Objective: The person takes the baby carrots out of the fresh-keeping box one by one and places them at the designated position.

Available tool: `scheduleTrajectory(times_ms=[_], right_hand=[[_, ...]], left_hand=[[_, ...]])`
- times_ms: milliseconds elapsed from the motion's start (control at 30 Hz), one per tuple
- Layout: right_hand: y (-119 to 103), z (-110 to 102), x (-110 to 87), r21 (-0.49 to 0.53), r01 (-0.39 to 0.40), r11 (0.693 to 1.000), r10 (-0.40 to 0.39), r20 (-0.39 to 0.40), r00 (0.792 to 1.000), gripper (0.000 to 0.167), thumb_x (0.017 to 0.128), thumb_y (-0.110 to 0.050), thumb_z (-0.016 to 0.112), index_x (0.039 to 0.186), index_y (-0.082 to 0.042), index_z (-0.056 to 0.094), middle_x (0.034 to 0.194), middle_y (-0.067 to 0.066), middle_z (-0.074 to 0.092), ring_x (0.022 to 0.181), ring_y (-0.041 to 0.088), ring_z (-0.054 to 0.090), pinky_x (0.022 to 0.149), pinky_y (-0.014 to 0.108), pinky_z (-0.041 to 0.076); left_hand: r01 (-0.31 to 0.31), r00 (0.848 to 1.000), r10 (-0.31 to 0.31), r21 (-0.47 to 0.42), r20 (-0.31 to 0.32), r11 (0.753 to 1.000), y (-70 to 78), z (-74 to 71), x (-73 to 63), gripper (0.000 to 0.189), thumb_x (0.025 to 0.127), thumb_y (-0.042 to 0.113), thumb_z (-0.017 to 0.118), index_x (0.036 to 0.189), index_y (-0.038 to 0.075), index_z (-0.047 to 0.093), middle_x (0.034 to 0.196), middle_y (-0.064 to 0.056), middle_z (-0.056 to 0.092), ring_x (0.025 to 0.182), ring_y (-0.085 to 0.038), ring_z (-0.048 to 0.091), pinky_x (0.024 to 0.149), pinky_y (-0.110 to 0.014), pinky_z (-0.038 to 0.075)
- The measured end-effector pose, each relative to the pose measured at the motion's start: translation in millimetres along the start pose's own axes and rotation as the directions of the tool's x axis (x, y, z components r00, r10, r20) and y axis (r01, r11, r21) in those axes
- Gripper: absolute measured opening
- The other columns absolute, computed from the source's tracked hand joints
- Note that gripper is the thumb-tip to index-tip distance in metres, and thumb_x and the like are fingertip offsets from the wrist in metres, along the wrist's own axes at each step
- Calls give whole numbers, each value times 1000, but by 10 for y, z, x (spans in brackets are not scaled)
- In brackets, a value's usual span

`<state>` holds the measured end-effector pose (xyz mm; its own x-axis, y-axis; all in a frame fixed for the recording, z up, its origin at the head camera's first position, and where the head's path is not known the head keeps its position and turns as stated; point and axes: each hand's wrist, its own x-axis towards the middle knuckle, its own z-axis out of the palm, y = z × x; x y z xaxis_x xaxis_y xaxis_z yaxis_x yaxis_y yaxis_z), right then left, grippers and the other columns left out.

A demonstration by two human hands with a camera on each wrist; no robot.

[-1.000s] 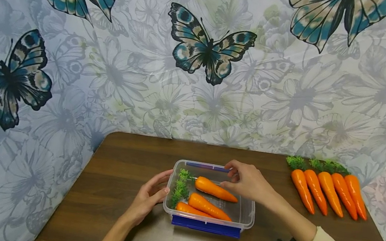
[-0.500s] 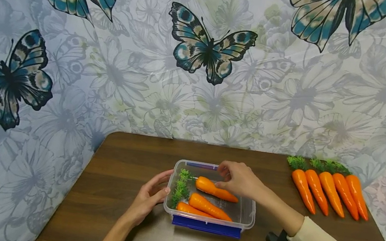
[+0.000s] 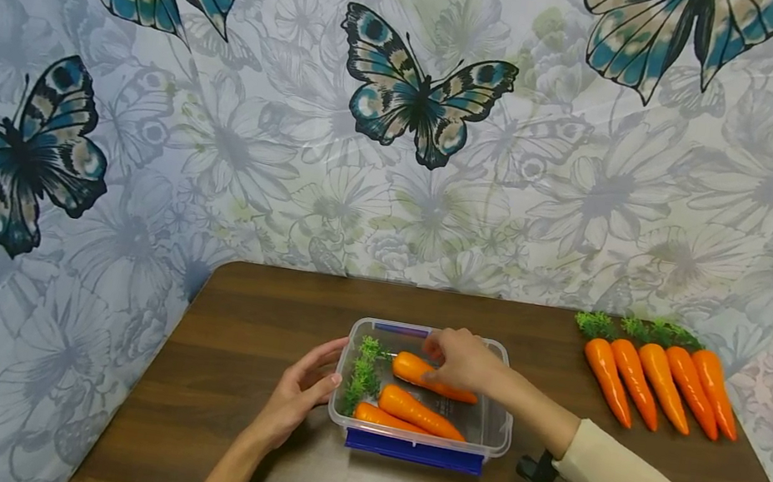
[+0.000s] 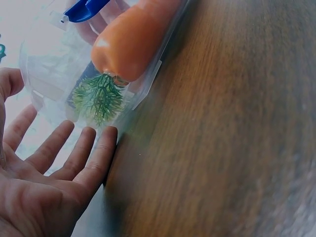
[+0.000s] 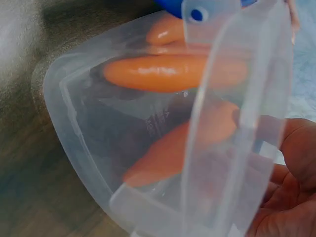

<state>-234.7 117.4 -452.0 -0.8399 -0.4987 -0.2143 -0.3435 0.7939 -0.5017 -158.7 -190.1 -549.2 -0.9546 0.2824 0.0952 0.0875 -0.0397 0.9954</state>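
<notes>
A clear plastic box (image 3: 499,427) with blue clips holds several orange carrots with green tops, lying side by side. My left hand (image 3: 297,387) rests at its left end, fingers outstretched along the wall; in the left wrist view the fingertips (image 4: 109,132) stand right at the clear plastic, near a green top (image 4: 100,98). My right hand (image 3: 464,361) reaches over the box's back right part and pinches the rear carrot (image 3: 410,368), thumb on the near side, fingers on the far side. In the right wrist view the thumb meets the thick end of that carrot (image 5: 160,157), partly behind the cloudy wall.
Several more carrots (image 3: 652,384) lie in a slanted row at the table's back right. The brown wooden table (image 3: 252,321) meets a butterfly-patterned cloth (image 3: 231,166) at its back edge. Black wrist cameras (image 3: 537,470) sit on the wrists.
My right hand has moved left and down from the box's back rim onto the rear carrot. My left hand, the box and the carrots stay in place.
</notes>
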Motion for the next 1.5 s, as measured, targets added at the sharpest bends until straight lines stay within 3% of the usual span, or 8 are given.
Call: scheduleTrajectory(times_ms=[333, 767, 1100, 1500], right_hand=[[-50, 80, 78, -5, -30, 1000, 30, 36, 999, 45, 89, -22, 90, 128, -8, 73, 126, 10, 77, 119, 29, 72, 105, 50, 59], [-26, 161, 100, -68, 4, 998, -2, 22, 1000, 44, 85, -17, 93, 124, -13, 74, 116, 9, 77, 112, 30, 71, 102, 52, 59], [9, 87, 56, -53, -2, 999, 3, 14, 1000, 47, 87, -19, 91, 130, -13, 73, 119, 7, 78, 112, 28, 72, 98, 51, 60], [27, -57, -93, -62, -10, 998, 7, -49, 999, 47, 87, -26, 89, 130, -20, 73, 113, 0, 80, 105, 23, 74, 94, 49, 60]], left_hand=[[3, 1000, -3, -4, -4, 1000, 5, 7, -11, 58, 110, 13, 61, 165, 19, 43, 166, -23, 45, 144, -51, 54, 98, -37, 63], [24, 1000, -24, 6, -15, 1000, 14, 11, -17, 57, 110, 14, 61, 164, 20, 44, 166, -22, 46, 145, -51, 53, 100, -38, 63], [34, 999, -33, 5, -24, 999, 7, 10, -8, 58, 109, 14, 62, 164, 21, 45, 166, -20, 47, 145, -49, 54, 98, -37, 63], [37, 999, -37, -5, -29, 999, 31, 26, -9, 58, 109, 14, 62, 164, 21, 46, 165, -19, 48, 144, -45, 56, 98, -36, 63]])
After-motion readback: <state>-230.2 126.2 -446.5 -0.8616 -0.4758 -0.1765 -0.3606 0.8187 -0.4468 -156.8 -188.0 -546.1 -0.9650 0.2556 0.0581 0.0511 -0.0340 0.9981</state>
